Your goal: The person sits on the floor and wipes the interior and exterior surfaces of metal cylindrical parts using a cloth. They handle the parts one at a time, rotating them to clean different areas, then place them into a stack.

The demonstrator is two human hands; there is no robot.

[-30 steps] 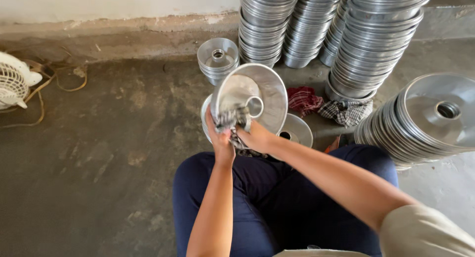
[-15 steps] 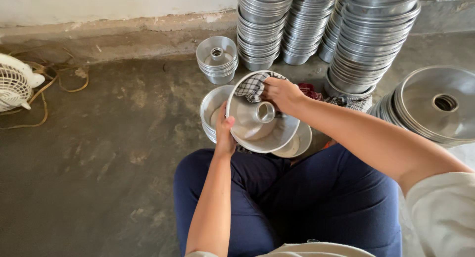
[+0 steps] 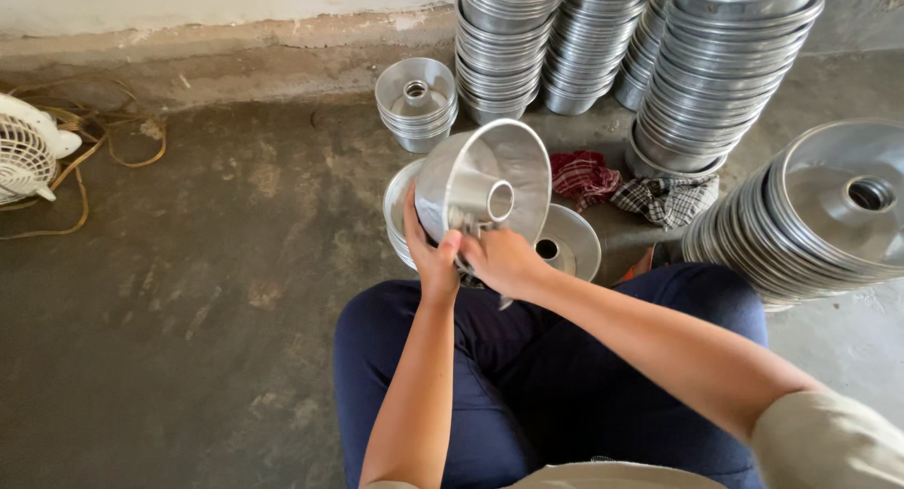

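My left hand (image 3: 433, 254) grips the tube pan (image 3: 485, 192), now tilted upright; my right hand (image 3: 499, 258), moved from its rim, pinches a cloth (image 3: 468, 227) below.

I see no packages, labels, signs or screens anywhere in this view, neither near my hands nor farther off.
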